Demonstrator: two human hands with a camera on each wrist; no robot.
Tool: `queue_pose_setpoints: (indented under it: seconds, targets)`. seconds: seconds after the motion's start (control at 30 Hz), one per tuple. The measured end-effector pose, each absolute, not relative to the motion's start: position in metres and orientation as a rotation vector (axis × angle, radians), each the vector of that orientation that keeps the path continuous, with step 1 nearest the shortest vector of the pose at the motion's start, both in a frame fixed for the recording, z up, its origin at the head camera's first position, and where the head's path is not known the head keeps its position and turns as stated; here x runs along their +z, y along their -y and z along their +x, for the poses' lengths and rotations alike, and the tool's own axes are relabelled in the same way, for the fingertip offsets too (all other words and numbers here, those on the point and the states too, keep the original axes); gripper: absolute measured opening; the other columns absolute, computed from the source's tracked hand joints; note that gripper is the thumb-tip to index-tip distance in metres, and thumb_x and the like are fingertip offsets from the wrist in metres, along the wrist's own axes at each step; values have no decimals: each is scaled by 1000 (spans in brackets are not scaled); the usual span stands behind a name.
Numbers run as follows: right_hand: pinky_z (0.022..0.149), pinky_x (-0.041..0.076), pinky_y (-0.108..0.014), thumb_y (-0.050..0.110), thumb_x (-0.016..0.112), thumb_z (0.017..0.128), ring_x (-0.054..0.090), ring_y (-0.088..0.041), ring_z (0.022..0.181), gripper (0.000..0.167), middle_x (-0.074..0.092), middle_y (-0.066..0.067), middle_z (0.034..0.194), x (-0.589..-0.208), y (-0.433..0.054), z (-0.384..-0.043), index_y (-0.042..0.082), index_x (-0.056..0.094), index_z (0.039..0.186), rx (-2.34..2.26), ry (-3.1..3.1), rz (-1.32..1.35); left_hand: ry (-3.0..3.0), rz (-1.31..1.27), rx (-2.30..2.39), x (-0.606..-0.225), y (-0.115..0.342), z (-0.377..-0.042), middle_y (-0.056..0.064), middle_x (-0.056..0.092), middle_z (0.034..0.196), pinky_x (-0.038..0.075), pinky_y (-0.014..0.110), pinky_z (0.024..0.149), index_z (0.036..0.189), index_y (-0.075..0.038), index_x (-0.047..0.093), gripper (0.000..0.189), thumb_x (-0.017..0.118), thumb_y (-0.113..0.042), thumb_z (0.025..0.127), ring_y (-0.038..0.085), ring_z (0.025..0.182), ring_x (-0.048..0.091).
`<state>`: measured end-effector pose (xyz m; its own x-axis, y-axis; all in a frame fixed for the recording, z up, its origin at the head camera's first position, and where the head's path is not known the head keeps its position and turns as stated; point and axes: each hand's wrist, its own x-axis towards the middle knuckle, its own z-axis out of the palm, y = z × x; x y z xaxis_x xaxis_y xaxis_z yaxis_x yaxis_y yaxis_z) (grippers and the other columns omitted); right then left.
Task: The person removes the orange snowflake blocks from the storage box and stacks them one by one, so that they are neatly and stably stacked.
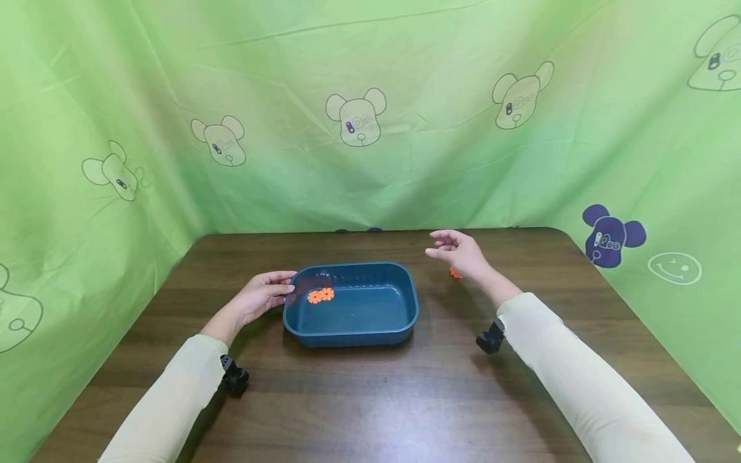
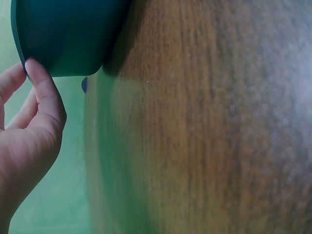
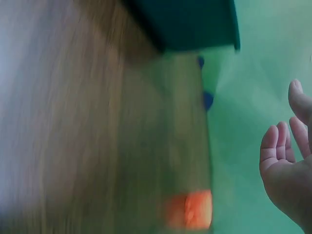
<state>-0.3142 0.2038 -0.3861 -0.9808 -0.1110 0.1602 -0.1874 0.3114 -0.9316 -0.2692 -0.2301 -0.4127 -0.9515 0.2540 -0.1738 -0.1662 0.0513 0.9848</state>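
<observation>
A dark blue rectangular plastic basin point(image 1: 359, 337) with rounded corners stands on the table. My left hand point(image 1: 262, 298) pinches its left rim between thumb and fingers; the left wrist view shows the thumb point(image 2: 43, 85) on the wall. Inside, toward the back left, lie two orange, flower-like round pieces point(image 1: 314, 297) side by side. To the right of the basin my right hand point(image 1: 463, 254) hovers above the table, fingers loosely bent and apart, holding nothing. Partly hidden below it is another orange piece point(image 1: 455, 273), which appears blurred and thick in the right wrist view point(image 3: 197, 209).
The brown wood-grain table point(image 1: 359, 405) has rounded far corners. Green cloth point(image 1: 428, 167) printed with bear-like heads hangs behind it and at both sides. A small black device point(image 1: 491, 337) is strapped to each wrist.
</observation>
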Motion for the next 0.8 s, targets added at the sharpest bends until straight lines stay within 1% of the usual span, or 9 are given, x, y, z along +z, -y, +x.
queue_pose_setpoints:
  seconds: [0.07, 0.17, 0.33, 0.43, 0.57, 0.8]
  targets:
    - [76, 49, -18, 6, 73, 86, 56, -10, 88, 47, 58, -11, 106, -382, -194, -312, -6, 55, 128, 1804, 2467, 318, -2040, 91, 1968, -412, 230, -269, 5, 60, 106, 53, 27, 81, 141, 7, 43, 49, 59, -3, 96, 14, 92, 63]
    - [75, 49, -19, 3, 73, 85, 56, -11, 86, 46, 58, -14, 106, -371, -178, -302, -9, 55, 127, 1856, 2451, 366, -2047, 89, 1962, -412, 229, -270, 5, 61, 107, 53, 28, 81, 141, 7, 44, 48, 59, -2, 96, 15, 93, 63]
    - [75, 48, -20, 5, 74, 85, 55, -16, 88, 46, 58, -15, 107, -366, -154, -294, -6, 57, 126, 1856, 2485, 429, -2038, 92, 1970, -413, 228, -270, 5, 61, 106, 53, 27, 80, 140, 7, 44, 48, 58, -1, 96, 14, 91, 64]
    - [74, 49, -21, 6, 74, 85, 55, -18, 89, 44, 58, -15, 108, -371, -142, -296, -3, 58, 126, 1869, 2491, 466, -2038, 90, 1970, -413, 229, -270, 4, 61, 105, 53, 27, 79, 140, 7, 44, 47, 58, -1, 96, 14, 91, 64]
    - [74, 50, -22, 4, 74, 85, 55, -20, 90, 43, 58, -14, 107, -369, -126, -292, -3, 58, 124, 1892, 2503, 503, -2038, 87, 1967, -413, 229, -270, 4, 60, 104, 53, 27, 79, 140, 7, 44, 47, 58, -1, 96, 13, 91, 63]
    - [74, 49, -24, 5, 75, 84, 56, -22, 91, 42, 59, -15, 107, -369, -99, -284, -3, 60, 122, 1880, 2545, 576, -2040, 90, 1964, -413, 231, -269, 5, 60, 105, 53, 26, 79, 141, 7, 43, 48, 58, -2, 96, 14, 91, 63]
